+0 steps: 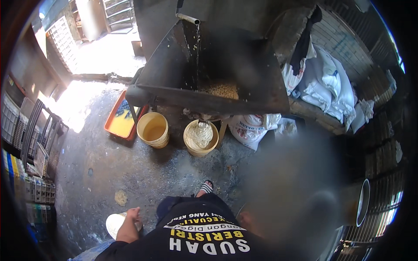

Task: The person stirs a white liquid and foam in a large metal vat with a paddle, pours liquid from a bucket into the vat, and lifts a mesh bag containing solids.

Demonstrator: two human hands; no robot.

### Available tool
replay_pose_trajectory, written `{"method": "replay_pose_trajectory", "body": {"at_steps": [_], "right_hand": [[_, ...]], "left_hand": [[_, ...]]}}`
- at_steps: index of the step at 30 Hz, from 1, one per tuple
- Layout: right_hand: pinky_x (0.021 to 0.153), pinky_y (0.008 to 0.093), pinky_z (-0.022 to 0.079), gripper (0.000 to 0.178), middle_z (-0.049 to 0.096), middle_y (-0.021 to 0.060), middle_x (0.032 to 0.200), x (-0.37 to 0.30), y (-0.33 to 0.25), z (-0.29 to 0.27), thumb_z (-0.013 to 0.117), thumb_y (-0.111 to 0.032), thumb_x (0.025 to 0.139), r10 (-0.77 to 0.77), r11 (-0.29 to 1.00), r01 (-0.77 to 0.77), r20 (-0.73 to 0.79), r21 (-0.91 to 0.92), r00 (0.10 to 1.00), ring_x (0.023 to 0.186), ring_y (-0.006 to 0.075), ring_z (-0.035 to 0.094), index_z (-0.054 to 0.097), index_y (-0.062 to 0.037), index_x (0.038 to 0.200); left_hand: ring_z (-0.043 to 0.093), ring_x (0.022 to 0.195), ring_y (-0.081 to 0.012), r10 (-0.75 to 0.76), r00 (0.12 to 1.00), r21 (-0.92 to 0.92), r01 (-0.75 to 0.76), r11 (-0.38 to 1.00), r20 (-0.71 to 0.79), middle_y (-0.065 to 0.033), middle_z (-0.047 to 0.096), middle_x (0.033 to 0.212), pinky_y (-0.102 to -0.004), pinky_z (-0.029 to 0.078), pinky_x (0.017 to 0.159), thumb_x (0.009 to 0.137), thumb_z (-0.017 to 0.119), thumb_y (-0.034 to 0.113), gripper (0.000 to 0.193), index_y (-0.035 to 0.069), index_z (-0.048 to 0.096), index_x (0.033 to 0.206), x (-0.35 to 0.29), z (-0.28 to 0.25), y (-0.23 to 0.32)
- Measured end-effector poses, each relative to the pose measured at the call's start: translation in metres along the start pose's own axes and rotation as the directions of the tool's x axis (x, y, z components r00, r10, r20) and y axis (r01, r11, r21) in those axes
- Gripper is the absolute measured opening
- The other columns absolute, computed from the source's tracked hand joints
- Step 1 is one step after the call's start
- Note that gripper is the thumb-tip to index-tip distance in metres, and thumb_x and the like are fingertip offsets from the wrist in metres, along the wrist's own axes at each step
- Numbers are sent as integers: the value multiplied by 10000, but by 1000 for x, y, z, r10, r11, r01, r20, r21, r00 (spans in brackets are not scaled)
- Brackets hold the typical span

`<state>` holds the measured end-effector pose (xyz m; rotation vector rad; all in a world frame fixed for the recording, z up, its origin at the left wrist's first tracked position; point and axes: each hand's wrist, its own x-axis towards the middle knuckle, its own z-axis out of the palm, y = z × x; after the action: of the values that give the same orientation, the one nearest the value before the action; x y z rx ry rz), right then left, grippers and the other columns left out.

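My left hand (130, 216) reaches down at the lower left and grips the rim of a white round bowl (114, 225) near the wet concrete floor. My right hand is out of sight; a blurred patch covers the lower right. Ahead stands a large dark metal hopper (209, 65) holding pale grains (220, 89), with a pipe (189, 18) running water into it. Under its outlet, white paste drops into a cream bucket (190, 146). A second cream bucket (152, 128) beside it holds yellowish liquid. My foot in a striped sandal (205, 188) shows below the buckets.
An orange tray (119, 117) lies left of the buckets. White sacks (252, 126) lean under the hopper, and more sacks (326, 87) are piled at the right. Stacked plastic crates (26, 130) line the left side. A metal pot (363, 202) stands at the right.
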<state>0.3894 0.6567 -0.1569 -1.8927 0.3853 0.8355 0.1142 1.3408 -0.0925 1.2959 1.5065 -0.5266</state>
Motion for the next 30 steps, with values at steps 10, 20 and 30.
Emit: {"method": "replay_pose_trajectory", "body": {"at_steps": [10,20,30], "right_hand": [[470,313,437,205,643,39,750,152,-227,-27,656,-322,933,-60,955,56,3,291,998,614,144,604,667,-121,894],[480,315,454,146,595,-7,681,-41,-175,137,579,-225,957,267,962,-260,-84,85,960,576,111,578,657,-152,857],[601,352,505,157,607,27,786,-170,-115,258,553,-221,989,324,908,-202,-312,366,893,727,168,633,609,-105,899]], "left_hand": [[556,621,-121,444,878,196,-474,858,182,-40,651,773,-310,451,533,972,641,420,379,70,708,1101,20,25,126],[594,616,-154,491,852,307,-523,795,180,-37,643,783,-324,470,529,957,641,464,429,105,692,1186,194,-57,291],[673,880,-213,368,916,180,-393,902,158,-87,736,1003,-373,534,802,950,614,395,399,92,707,1193,193,-88,475]]}}
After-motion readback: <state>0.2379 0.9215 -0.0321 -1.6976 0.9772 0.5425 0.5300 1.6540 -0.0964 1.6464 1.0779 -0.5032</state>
